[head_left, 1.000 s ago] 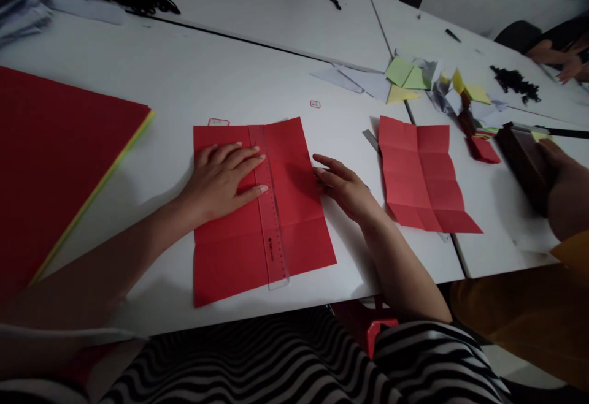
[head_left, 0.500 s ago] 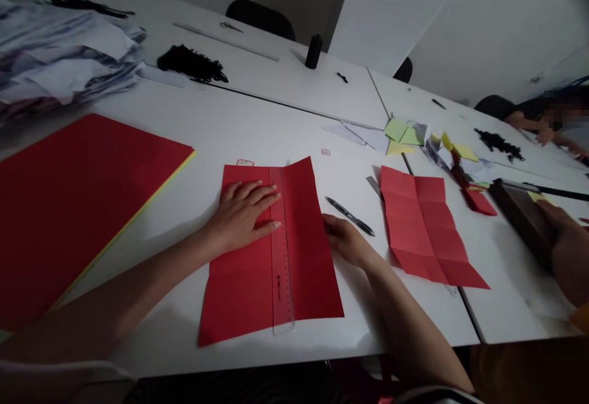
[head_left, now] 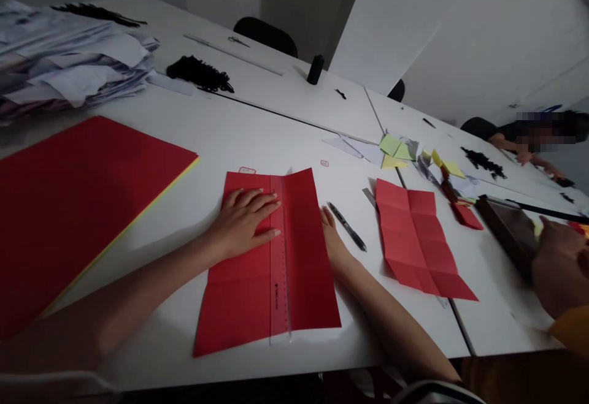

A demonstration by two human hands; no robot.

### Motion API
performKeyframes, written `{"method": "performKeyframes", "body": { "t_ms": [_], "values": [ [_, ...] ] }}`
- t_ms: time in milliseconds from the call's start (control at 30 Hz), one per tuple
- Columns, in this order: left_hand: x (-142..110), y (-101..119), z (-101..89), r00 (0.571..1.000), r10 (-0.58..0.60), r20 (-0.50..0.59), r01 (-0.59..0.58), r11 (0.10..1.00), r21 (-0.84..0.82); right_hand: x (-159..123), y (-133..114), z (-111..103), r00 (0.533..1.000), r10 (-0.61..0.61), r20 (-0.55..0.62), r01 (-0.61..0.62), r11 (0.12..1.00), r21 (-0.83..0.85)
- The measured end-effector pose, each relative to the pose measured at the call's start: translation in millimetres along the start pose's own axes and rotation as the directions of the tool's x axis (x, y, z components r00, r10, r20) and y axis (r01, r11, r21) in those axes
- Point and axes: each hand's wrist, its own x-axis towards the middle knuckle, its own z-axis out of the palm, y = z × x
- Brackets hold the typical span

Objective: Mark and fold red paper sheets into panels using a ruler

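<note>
Red paper (head_left: 237, 312) lies on the desk (head_left: 161, 349) beneath a clear ruler (head_left: 280, 300); the splayed left hand (head_left: 243, 223) rests across both. The right hand (head_left: 333, 241) meets the raised edge, its pinch unclear. This looks like creasing; lifting further calls for a steady ruler. Just beyond, a pen (head_left: 348, 227) lies.

Right hand (head_left: 332, 235) partly hidden behind the red sheet (head_left: 306, 257) under the ruler (head_left: 278, 269), large red stack (head_left: 92, 208) cut off at left
</note>
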Motion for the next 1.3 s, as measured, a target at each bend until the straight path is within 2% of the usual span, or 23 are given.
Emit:
{"method": "performKeyframes", "body": {
  "t_ms": [200, 467, 567, 700, 800, 967, 1300],
  "values": [
    [1, 1, 0.5, 1.0, -0.007, 0.002, 0.007, 1.0, -0.008, 4, -6, 8, 0.999, 0.023, 0.027, -0.022, 0.999, -0.041],
    [1, 1, 1.6, 1.0, -0.002, -0.029, 0.002, 1.0, 0.008, 11, -30, 7, 0.998, 0.046, 0.045, -0.041, 0.992, -0.121],
    [3, 3, -1.5, 1.0, 0.016, -0.009, -0.016, 0.999, 0.037, 15, -35, 9, 0.996, 0.066, 0.055, -0.059, 0.992, -0.107],
    [4, 9, -8.8, 0.999, -0.001, 0.045, -0.003, 0.996, 0.092, 19, -36, 11, 0.998, 0.066, 0.014, -0.065, 0.996, -0.064],
    [4, 12, -12.0, 0.999, 0.02, 0.04, -0.024, 0.994, 0.106, 18, -39, 8, 0.996, 0.089, -0.006, -0.089, 0.996, -0.026],
    [4, 10, -7.8, 0.999, 0.046, 0.024, -0.047, 0.997, 0.053, 1, -46, 4, 0.993, 0.117, -0.022, -0.117, 0.993, 0.01],
    [8, 6, -2.6, 0.997, 0.061, 0.043, -0.064, 0.995, 0.08, -62, -66, 4, 0.995, 0.09, -0.037, -0.091, 0.996, -0.018]
  ]
}}
